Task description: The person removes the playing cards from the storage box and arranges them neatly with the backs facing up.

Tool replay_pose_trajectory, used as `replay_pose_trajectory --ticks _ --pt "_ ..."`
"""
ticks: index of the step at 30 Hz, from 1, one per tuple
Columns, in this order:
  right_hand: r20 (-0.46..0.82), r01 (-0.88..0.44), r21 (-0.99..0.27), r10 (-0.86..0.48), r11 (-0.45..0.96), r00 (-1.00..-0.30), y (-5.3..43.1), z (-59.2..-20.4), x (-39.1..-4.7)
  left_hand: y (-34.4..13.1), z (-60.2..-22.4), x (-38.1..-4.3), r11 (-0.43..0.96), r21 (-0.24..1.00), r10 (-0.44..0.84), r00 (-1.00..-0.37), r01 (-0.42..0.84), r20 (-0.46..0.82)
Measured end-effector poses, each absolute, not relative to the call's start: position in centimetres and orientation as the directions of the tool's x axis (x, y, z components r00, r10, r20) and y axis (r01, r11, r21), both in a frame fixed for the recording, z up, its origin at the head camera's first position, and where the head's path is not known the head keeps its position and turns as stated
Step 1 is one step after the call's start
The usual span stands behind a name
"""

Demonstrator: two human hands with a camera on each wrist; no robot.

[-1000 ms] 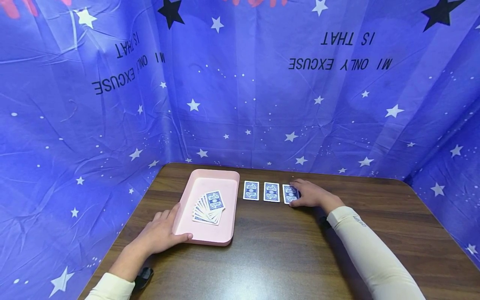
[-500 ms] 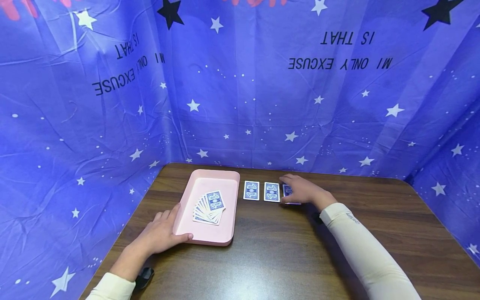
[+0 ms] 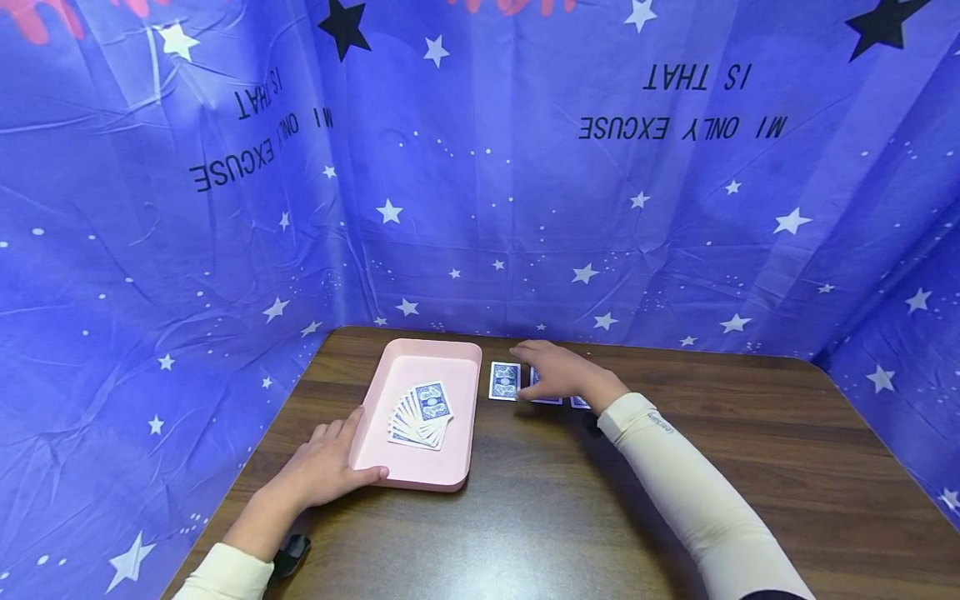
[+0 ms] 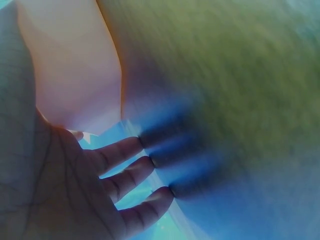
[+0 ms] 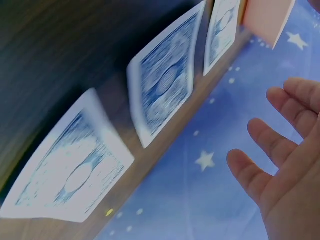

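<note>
On the pink tray (image 3: 435, 367) lies a fan of blue-backed playing cards (image 3: 420, 415). My left hand (image 3: 322, 471) rests against the tray's left front corner, thumb by the front rim; the left wrist view shows its fingers (image 4: 131, 172) spread and nearly straight beside the tray wall (image 4: 75, 65). Three more playing cards lie face down in a row: left (image 3: 505, 381), middle (image 5: 165, 80) and right (image 5: 77, 170). Above the middle one hovers my right hand (image 3: 558, 372), fingers loose, holding nothing. It hides most of the middle and right cards in the head view.
The brown wooden table (image 3: 480, 542) stretches to the front and right. A blue curtain (image 3: 480, 167) with stars hangs behind it and at both sides. The card row sits close to the table's back edge.
My right hand has left the right-hand card and moved left along the row, over the middle card. My left hand, the tray and the fan of cards stay in place.
</note>
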State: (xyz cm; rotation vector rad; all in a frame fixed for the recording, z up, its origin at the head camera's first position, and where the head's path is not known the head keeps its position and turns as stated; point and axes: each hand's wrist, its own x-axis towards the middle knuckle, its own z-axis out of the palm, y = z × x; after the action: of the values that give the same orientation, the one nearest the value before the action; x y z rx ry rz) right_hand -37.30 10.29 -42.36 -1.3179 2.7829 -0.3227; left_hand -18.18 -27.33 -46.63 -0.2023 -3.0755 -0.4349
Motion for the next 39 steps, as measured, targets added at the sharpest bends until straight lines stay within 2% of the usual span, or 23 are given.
replay_pose_trajectory --ticks 6,12,20,28,39 --pt "0.019 -0.77 -0.234 -0.789 0.593 -0.614 7.7 -41.9 -37.0 -27.4 -46.6 -18.1 0.953 0.272 0.126 -0.991 0.133 0.043" --pt "0.031 -0.805 -0.179 -0.815 0.565 -0.579 5.4 -41.9 -37.2 -27.3 -46.6 -18.2 0.952 0.277 0.125 -0.991 0.133 0.046" --pt "0.033 -0.828 -0.165 -0.836 0.536 -0.548 2.2 -41.9 -36.1 -27.4 -46.5 -18.2 0.954 0.271 0.121 -0.991 0.129 0.049" --pt "-0.015 -0.879 -0.102 -0.884 0.466 -0.467 -0.9 -42.4 -35.1 -27.3 -46.6 -18.1 0.953 0.274 0.124 -0.991 0.133 0.051" --pt "-0.076 -0.866 -0.121 -0.875 0.485 -0.479 -3.2 -43.8 -34.8 -27.3 -46.4 -18.0 0.955 0.269 0.117 -0.993 0.122 0.033"
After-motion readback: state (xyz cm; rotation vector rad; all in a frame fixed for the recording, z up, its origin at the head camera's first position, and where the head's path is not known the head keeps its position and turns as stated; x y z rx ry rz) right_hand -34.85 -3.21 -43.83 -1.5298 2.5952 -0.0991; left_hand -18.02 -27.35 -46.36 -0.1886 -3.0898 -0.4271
